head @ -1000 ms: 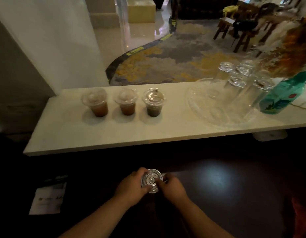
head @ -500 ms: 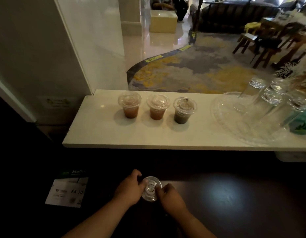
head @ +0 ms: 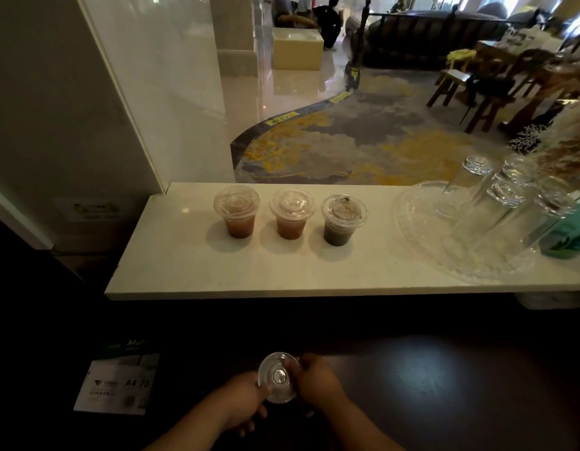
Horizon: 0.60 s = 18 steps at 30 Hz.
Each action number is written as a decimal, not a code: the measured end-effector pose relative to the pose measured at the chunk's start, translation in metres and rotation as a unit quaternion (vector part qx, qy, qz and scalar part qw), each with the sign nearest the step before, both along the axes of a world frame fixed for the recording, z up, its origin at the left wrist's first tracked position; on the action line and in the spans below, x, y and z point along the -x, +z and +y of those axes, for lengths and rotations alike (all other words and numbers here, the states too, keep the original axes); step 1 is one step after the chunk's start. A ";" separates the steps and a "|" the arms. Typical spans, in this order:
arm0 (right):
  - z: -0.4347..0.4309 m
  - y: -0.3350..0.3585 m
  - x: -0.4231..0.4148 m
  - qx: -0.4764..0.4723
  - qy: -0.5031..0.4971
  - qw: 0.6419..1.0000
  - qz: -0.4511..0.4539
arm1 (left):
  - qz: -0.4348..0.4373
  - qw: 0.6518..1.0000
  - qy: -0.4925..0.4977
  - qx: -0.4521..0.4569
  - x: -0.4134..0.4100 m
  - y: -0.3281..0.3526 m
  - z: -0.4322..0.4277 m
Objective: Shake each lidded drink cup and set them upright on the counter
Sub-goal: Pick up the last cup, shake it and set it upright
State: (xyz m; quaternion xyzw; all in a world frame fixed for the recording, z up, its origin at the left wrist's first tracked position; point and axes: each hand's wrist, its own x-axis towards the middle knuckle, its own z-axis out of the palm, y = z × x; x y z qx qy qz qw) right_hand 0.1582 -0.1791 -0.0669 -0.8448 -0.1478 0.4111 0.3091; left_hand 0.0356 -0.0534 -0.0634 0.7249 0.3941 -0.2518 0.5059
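Three lidded clear cups stand upright in a row on the white counter: a left cup and a middle cup with reddish-brown drink, and a right cup with dark drink. Low over the dark lower surface, a fourth cup with a clear lid is held between both hands. My left hand grips its left side and my right hand grips its right side. The cup's body and contents are hidden under the lid and fingers.
A large clear glass tray with several upturned glasses fills the counter's right end, beside a teal bottle. A pack of A4 paper lies at lower left. A white wall panel rises at the left.
The view has shifted so the counter and cups sit further right and lower. Both hands stay on the lidded cup; the left hand has slid lower on its side.
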 end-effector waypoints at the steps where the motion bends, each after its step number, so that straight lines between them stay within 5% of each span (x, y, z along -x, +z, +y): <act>1: 0.002 0.000 -0.003 -0.002 -0.001 1.000 0.009 | -0.001 1.000 0.006 0.007 0.000 0.001 -0.001; 13: -0.018 0.004 0.007 0.013 -0.005 1.000 0.023 | -0.024 0.990 0.089 -0.104 -0.004 0.006 0.010; 18: -0.020 -0.001 0.014 -0.016 0.014 0.999 0.031 | -0.051 0.990 0.035 -0.127 -0.010 -0.003 0.011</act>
